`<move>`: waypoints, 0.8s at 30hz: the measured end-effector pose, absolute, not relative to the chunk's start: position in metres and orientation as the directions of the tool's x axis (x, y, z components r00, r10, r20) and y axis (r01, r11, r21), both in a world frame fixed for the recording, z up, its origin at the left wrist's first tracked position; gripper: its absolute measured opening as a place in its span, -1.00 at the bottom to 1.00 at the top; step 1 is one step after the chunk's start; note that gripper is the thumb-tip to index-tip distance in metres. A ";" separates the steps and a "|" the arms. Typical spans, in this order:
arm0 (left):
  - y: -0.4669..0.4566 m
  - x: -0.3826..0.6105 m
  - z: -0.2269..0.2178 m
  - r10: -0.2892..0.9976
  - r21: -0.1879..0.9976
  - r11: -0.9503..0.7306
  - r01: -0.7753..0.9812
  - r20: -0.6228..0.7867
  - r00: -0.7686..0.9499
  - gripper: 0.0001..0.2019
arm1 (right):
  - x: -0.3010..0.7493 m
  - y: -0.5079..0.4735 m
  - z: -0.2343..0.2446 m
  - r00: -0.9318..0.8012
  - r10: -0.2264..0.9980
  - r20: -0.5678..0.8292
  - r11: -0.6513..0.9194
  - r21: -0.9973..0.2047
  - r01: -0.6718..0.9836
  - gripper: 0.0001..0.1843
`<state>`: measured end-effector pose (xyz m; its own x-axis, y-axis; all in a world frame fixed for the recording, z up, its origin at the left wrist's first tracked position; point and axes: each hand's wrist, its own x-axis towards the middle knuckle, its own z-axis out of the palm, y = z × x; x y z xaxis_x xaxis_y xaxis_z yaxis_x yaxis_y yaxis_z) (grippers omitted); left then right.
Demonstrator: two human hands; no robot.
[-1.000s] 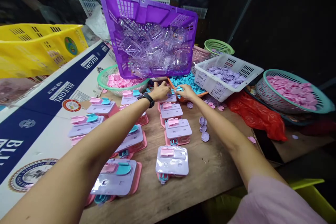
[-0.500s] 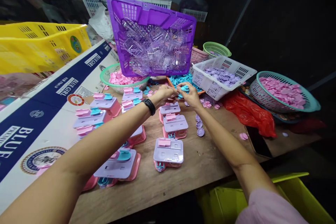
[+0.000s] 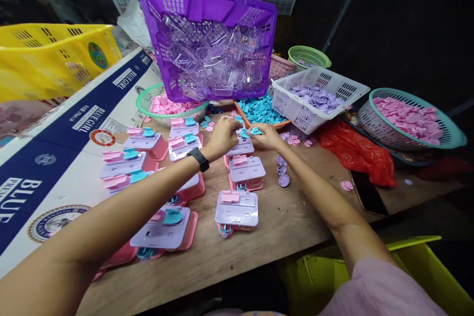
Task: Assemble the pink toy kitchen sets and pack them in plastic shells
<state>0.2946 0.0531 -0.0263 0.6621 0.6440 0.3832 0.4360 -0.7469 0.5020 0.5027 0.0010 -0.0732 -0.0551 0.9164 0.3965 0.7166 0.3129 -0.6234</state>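
Note:
My left hand (image 3: 222,136) and my right hand (image 3: 263,135) meet over the farthest lilac-and-pink toy case (image 3: 241,146) in a column of three. The right fingers pinch a small teal part (image 3: 255,131). The left fingers are curled next to it, over the case top; what they hold is hidden. Two more cases (image 3: 246,170) (image 3: 237,209) lie nearer me. Several cases with teal and pink pieces fitted (image 3: 163,229) lie to the left. A black watch (image 3: 199,159) is on my left wrist.
A tilted purple crate (image 3: 207,5) of clear shells stands behind. Baskets hold pink parts (image 3: 146,108), teal parts (image 3: 259,108), lilac parts (image 3: 348,90) and pink discs (image 3: 448,131). A blue-white carton (image 3: 55,158), yellow crate (image 3: 52,59), red bag (image 3: 355,155) and phone (image 3: 365,195) surround the wooden table (image 3: 296,222).
Both hands drew back from the teal-parts basket toward the farthest case, the right bringing a teal part with it. The view shifted slightly.

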 end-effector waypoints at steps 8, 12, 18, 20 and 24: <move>0.052 0.286 -0.048 0.440 0.207 -0.892 0.402 0.191 0.878 -0.41 | 0.517 0.019 -0.069 -0.287 0.901 0.325 0.416 -0.460 0.784 -0.80; 0.056 0.287 -0.053 0.424 0.205 -0.897 0.392 0.151 0.893 -0.41 | 0.519 0.023 -0.069 -0.337 0.897 0.285 0.433 -0.427 0.793 -0.85; 0.060 0.286 -0.051 0.354 0.138 -0.931 0.338 0.112 0.929 -0.51 | 0.512 0.012 -0.085 -0.260 0.901 0.347 0.403 -0.445 0.800 -0.81; 0.061 0.286 -0.048 0.337 0.117 -0.938 0.325 0.104 0.936 -0.56 | 0.508 0.009 -0.086 -0.229 0.904 0.361 0.381 -0.435 0.816 -0.82; 0.062 0.285 -0.038 0.364 0.146 -0.926 0.350 0.089 0.927 -0.55 | 0.503 0.001 -0.082 -0.102 0.932 0.347 0.276 -0.502 0.819 -0.86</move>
